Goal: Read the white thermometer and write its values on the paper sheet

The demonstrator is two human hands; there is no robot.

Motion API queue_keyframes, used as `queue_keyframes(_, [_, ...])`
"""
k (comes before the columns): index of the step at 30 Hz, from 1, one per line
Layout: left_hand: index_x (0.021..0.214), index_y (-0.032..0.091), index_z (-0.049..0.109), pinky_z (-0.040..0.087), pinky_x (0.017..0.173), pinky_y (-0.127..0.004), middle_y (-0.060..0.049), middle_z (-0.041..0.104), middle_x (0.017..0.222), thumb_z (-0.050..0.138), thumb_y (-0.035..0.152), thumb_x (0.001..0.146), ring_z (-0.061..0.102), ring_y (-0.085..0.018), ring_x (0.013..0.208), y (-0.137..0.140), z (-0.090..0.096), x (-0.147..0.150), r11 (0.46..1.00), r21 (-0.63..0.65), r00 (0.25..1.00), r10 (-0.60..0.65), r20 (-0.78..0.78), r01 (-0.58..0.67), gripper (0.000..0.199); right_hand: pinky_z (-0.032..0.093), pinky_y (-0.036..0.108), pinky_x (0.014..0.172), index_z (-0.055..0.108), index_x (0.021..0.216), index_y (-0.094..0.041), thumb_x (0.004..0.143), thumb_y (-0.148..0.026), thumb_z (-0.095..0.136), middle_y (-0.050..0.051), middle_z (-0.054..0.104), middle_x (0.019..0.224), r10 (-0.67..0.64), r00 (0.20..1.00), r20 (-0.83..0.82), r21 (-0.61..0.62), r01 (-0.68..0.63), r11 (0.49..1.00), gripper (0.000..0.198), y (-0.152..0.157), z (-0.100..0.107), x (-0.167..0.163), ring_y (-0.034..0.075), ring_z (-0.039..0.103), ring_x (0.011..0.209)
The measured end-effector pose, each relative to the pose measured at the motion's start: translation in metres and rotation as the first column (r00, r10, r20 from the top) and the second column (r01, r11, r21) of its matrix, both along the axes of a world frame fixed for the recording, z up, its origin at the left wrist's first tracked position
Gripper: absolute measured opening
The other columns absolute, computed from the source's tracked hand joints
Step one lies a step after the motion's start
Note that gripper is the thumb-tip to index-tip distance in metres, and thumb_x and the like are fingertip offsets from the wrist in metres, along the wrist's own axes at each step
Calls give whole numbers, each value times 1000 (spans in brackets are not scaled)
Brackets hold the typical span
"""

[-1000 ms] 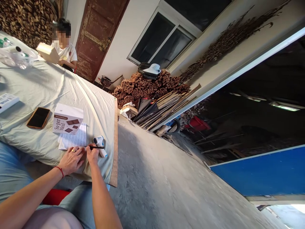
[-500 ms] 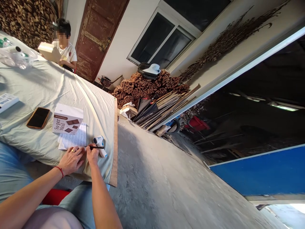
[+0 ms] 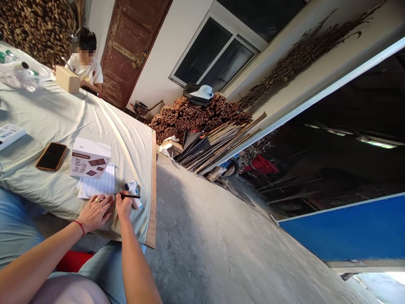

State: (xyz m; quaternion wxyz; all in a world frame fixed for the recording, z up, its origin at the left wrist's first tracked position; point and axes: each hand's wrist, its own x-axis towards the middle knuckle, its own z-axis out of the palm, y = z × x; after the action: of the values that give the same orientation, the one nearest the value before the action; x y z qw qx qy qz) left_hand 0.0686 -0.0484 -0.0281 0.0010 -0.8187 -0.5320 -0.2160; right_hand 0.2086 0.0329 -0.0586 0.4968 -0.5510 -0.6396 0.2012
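A black pen (image 3: pixel 131 196) is pinched in my right hand (image 3: pixel 123 207), its tip beside the right edge of a sheet of paper (image 3: pixel 98 185) covered in handwriting. My left hand (image 3: pixel 96 213) lies flat over the lower edge of that sheet, fingers stretched out, holding nothing. Part of the paper is hidden under a white box (image 3: pixel 90 158) printed "Super Meal". Just right of the pen hand lies a white and blue handheld thermometer (image 3: pixel 134 192), partly behind the pen. To the left of the box rests a phone (image 3: pixel 51 156) with an orange-brown case.
Cream cloth covers the table (image 3: pixel 104 122), whose wooden edge (image 3: pixel 152 219) runs along the right. At the far end a person (image 3: pixel 85 63) sits behind a tan box (image 3: pixel 67 79). Plastic bottles (image 3: pixel 28 78) stand in the far left; a white box (image 3: pixel 11 136) lies at the left edge.
The person at the far end has turned and lowered the tan box onto the table. My right hand and the pen have shifted very slightly right; my left hand stays put.
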Motion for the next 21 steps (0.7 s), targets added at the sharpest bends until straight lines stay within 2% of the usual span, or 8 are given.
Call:
queue_keyframes(11, [131,23,57,37,103,-44,-6,60,137,48,30,92,50,-26,123,-1,4,1,1000,1,1000,-1,-23,1,41,52,32,69,51,71,-23,81,-26,47,5,65,66,-6,1000,17,13,6,1000,11,0,0,-1,22,63,66])
queue_keyframes(15, [131,22,57,38,103,-44,-7,59,138,47,30,92,50,-26,123,0,1,0,1000,-4,1000,3,-18,-3,40,53,34,70,54,76,-21,86,-33,44,8,66,70,-65,997,-42,63,67,996,18,-1,0,1,22,63,69])
queue_keyframes(18, [128,21,59,39,104,-46,-8,60,136,48,30,92,52,-27,124,1,5,1,999,-45,999,17,39,-16,39,54,37,77,57,88,-19,92,-38,39,12,68,84,-99,992,-77,128,108,986,26,-1,0,1,24,64,80])
queue_keyframes(21, [114,21,66,46,98,-43,-8,69,119,45,32,94,59,-25,112,-8,21,3,987,-161,979,44,200,-11,32,52,41,86,57,103,-17,96,-39,37,16,67,98,-122,990,-77,185,134,974,30,-1,-3,2,25,63,93])
